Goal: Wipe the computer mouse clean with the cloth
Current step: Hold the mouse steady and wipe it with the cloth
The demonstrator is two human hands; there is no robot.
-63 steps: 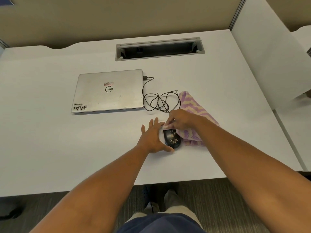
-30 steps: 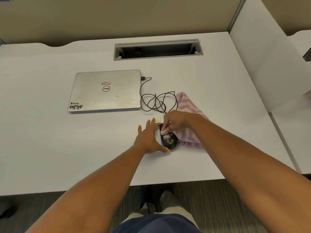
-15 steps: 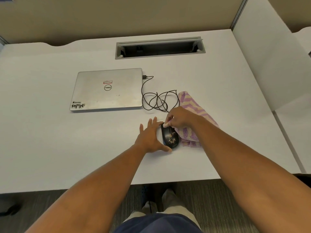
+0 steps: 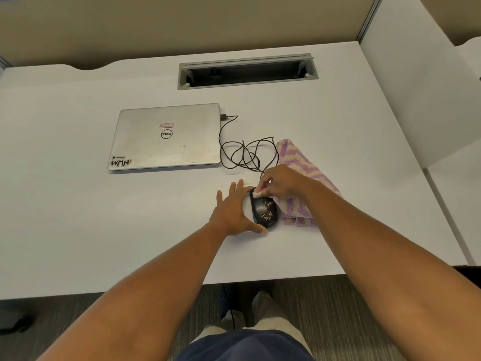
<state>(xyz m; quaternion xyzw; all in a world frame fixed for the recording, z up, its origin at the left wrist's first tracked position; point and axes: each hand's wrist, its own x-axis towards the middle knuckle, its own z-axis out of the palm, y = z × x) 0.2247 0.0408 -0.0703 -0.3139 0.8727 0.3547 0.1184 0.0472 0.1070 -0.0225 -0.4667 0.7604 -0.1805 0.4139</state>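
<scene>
Closed silver laptop [image 4: 166, 138] on white desk [image 4: 78, 217]: round Dell logo at lid centre, seen upside down; small red-and-white label above it, unreadable; black sticker at near-left corner, lettering unclear. Black cable [image 4: 243, 155] loops from laptop's right edge toward mouse. Black mouse [image 4: 264, 211] with gold speckled pattern on desk, near front edge. Left hand [image 4: 233, 211] flat, fingers [image 4: 235, 187] spread wide, thumb against mouse's near end. Right hand [image 4: 279, 182] fingers pinched on pale corner of purple-yellow striped cloth [image 4: 299, 165], pressing mouse's far end.

Bright, even overhead light; soft shadows, wide-angle edge bending.
</scene>
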